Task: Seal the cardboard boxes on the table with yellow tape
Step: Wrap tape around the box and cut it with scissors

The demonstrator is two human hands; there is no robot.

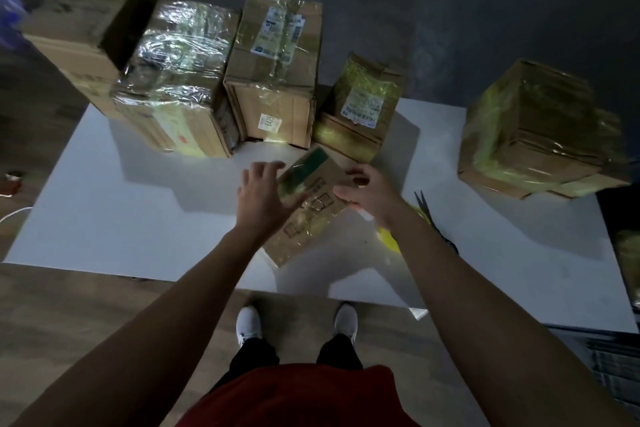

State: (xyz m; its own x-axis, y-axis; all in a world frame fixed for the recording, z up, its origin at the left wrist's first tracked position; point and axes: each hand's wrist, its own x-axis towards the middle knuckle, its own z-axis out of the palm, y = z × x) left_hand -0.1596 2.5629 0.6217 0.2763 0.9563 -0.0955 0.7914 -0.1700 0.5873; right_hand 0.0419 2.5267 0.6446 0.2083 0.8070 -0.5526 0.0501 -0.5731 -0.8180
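Two hands on a small flat carton point(304, 215) mid-worktop point(138, 218). Our left hand point(263, 198) lies spread wide on its glossy taped end; our right hand point(367, 194) pinches the far right corner. Brown corrugated card, crinkled yellow film over it. Five bigger boxes stand behind, all closed, contents unseen: one point(173, 80) heavily wrapped and shiny, one point(533, 128) apart at right. Scissors point(429, 215) and yellow tape point(389, 241) just right of the carton.

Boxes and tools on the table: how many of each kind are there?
Cardboard boxes: 6, counting the small box between left hand and right hand
Scissors: 1
Yellow tape, partly hidden: 1
Total: 8
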